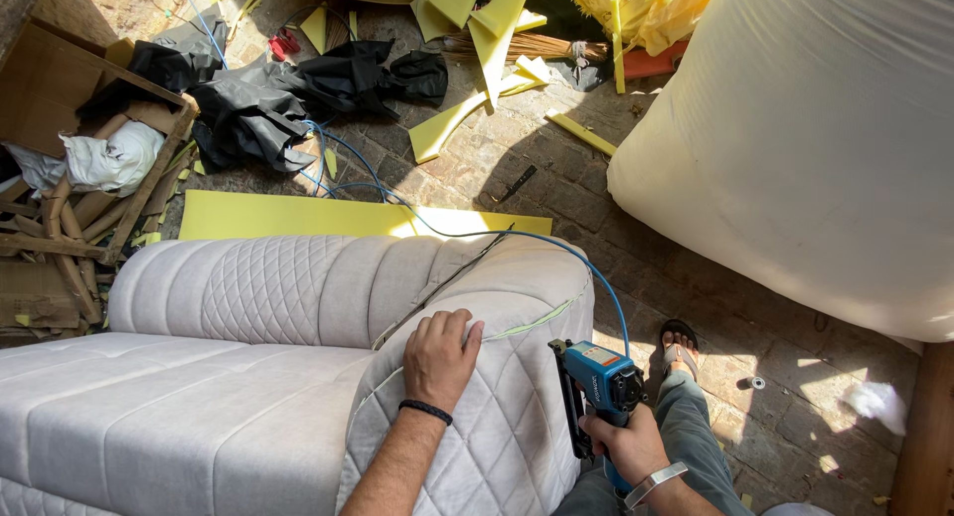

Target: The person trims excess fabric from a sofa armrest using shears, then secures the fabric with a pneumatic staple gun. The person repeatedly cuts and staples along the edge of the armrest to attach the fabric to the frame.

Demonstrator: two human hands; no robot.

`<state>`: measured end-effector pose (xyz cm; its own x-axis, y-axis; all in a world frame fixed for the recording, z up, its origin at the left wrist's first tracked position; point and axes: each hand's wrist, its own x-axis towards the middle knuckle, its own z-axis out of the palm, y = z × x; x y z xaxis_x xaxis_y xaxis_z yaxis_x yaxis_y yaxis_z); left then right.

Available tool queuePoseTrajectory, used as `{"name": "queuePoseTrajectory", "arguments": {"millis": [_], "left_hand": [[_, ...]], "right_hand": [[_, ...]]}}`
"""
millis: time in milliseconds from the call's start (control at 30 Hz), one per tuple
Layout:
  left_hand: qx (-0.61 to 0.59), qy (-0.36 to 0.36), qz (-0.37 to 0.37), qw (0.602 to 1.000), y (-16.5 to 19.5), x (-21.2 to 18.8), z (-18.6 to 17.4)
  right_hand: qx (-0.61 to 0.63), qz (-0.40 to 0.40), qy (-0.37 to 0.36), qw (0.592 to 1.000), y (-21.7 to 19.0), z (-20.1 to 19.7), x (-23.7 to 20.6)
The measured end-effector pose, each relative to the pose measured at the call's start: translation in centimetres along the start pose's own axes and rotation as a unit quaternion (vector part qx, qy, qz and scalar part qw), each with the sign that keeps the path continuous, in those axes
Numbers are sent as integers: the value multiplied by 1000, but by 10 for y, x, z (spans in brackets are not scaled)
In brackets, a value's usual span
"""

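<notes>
My left hand presses flat on the quilted light grey fabric at the top of a sofa arm, fingers curled over the fabric's edge. A black band circles that wrist. My right hand grips a blue pneumatic staple gun, held against the arm's outer side. A blue air hose runs from the gun over the sofa arm and away across the floor. The sofa fills the lower left, with a padded back and flat seat.
A big cream foam block stands at the right. Yellow foam offcuts and a yellow foam sheet, black cloth, a broom and a wooden crate of scraps lie on the brick floor. My sandalled foot rests beside the sofa.
</notes>
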<state>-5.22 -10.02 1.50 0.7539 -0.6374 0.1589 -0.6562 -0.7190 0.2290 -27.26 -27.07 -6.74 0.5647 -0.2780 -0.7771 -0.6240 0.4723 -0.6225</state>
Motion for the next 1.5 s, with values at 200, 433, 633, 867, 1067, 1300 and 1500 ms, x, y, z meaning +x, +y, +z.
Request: {"name": "queuePoseTrajectory", "arguments": {"millis": [200,433,633,867,1067,1300,1500], "left_hand": [[11,-92,47,995,38,-1,16],[67,-140,39,987,64,9,47],[120,-113,112,980,95,25,104],[197,-169,75,963,106,36,140],[228,-165,105,954,112,39,152],[234,-227,68,943,116,49,165],[252,-234,0,939,126,61,174]], "right_hand": [[31,-46,-7,998,1,-11,24],[72,-20,-43,996,23,-26,60],[90,-35,-76,992,43,-59,95],[148,-4,-73,986,48,-79,136],[155,7,-98,983,55,-79,153],[177,28,-126,976,58,-76,155],[197,37,-131,971,55,-75,156]]}}
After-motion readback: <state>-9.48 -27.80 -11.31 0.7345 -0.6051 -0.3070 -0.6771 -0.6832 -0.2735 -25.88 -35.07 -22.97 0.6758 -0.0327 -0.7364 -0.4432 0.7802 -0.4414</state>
